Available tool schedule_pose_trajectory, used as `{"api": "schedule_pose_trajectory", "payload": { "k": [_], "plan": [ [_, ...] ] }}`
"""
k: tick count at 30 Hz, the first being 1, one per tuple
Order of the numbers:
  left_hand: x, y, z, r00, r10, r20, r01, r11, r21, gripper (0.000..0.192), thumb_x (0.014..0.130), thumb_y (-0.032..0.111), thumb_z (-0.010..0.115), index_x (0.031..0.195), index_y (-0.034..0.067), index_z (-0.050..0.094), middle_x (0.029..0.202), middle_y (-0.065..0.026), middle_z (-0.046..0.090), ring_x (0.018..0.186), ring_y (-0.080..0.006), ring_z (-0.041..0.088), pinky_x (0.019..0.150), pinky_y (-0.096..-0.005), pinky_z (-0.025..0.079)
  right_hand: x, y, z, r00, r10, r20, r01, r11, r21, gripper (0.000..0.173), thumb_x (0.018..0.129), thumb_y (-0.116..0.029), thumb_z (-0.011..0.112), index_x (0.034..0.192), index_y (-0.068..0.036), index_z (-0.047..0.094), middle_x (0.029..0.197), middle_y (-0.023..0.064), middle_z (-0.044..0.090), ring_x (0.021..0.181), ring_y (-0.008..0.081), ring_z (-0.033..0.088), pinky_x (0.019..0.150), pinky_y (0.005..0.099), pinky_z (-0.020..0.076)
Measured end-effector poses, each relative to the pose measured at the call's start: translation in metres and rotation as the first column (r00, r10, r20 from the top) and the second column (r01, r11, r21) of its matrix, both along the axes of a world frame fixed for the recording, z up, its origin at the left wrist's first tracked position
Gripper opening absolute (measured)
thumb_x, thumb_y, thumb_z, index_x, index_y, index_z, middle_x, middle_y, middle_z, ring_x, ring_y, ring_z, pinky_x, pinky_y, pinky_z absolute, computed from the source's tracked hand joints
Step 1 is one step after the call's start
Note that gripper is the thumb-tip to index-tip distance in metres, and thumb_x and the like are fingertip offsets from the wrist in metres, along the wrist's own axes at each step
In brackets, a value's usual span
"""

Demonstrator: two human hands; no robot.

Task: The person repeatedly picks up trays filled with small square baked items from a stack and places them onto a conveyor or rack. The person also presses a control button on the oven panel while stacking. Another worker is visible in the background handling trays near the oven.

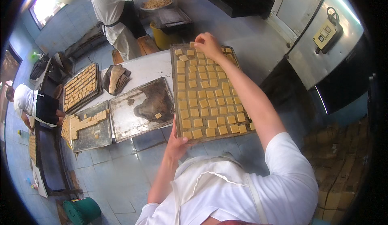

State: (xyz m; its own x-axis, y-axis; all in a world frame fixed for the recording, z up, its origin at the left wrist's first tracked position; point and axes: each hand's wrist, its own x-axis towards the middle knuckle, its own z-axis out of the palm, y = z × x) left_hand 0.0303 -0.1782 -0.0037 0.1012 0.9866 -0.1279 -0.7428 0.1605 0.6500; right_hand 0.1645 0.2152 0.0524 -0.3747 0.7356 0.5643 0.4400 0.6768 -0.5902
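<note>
A metal baking tray [198, 139] covered in rows of square, pale dough pieces [212, 123] lies before me, partly over the end of a white table [151, 62]. My left hand [178, 144] grips its near left corner, thumb on the rim. Across the tray reaches my right arm; my right hand [207, 44] is at the far edge, fingertips pinched on a dough square [192, 44]. To the left lie a stained tray [127, 131] with a small piece on it and a tray [100, 144] with dough squares massed together. Behind them stands a stack of filled trays [81, 87].
A folded dark cloth [116, 79] rests on the table. One co-worker [113, 19] stands beyond it, another [33, 103] bends at the far left. Metal oven equipment [306, 31] stands to the right, a green bucket [81, 210] on the floor at lower left.
</note>
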Motion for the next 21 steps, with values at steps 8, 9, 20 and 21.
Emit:
{"api": "schedule_pose_trajectory", "payload": {
  "k": [8, 9, 20, 21],
  "plan": [
    [0.002, -0.007, 0.004, 0.998, 0.044, 0.043, -0.043, 0.998, -0.038, 0.123, 0.068, 0.008, 0.085, 0.166, 0.023, 0.013, 0.159, -0.0098, 0.041, 0.141, -0.0344, 0.049, 0.111, -0.0534, 0.047, 0.004, 0.013, 0.002, 0.977, 0.010, 0.214, -0.003, 0.999, -0.032, 0.022, 0.088, -0.017, 0.073, 0.109, -0.009, 0.074, 0.115, 0.0118, 0.065, 0.110, 0.0311, 0.064, 0.094, 0.0409, 0.0521],
    [0.001, -0.009, 0.005, 0.998, 0.049, 0.049, -0.048, 0.999, -0.023, 0.122, 0.068, 0.008, 0.085, 0.166, 0.023, 0.014, 0.158, -0.0102, 0.042, 0.140, -0.0347, 0.050, 0.110, -0.0535, 0.048, 0.011, 0.010, 0.011, 0.987, 0.057, 0.147, -0.068, 0.995, 0.068, 0.021, 0.089, -0.017, 0.073, 0.109, -0.009, 0.074, 0.117, 0.0111, 0.065, 0.111, 0.0307, 0.064, 0.096, 0.0408, 0.0518],
    [-0.026, 0.017, 0.063, 0.984, 0.176, 0.003, -0.170, 0.949, 0.266, 0.103, 0.076, 0.007, 0.075, 0.162, 0.017, 0.019, 0.149, -0.0198, 0.046, 0.131, -0.0400, 0.057, 0.088, -0.0509, 0.064, 0.237, -0.123, 0.253, 0.951, -0.248, -0.182, 0.302, 0.866, 0.397, 0.022, 0.096, -0.015, 0.067, 0.114, -0.001, 0.066, 0.112, 0.0129, 0.061, 0.103, 0.0248, 0.064, 0.090, 0.0373, 0.0522],
    [-0.027, 0.022, 0.069, 0.979, 0.206, -0.016, -0.194, 0.943, 0.270, 0.102, 0.077, 0.008, 0.074, 0.162, 0.017, 0.019, 0.148, -0.0203, 0.047, 0.130, -0.0400, 0.058, 0.086, -0.0491, 0.065, 0.247, -0.133, 0.261, 0.950, -0.276, -0.146, 0.310, 0.882, 0.354, 0.021, 0.096, -0.013, 0.067, 0.112, -0.001, 0.067, 0.114, 0.0135, 0.061, 0.106, 0.0258, 0.064, 0.092, 0.0397, 0.0520]
  ]
}}
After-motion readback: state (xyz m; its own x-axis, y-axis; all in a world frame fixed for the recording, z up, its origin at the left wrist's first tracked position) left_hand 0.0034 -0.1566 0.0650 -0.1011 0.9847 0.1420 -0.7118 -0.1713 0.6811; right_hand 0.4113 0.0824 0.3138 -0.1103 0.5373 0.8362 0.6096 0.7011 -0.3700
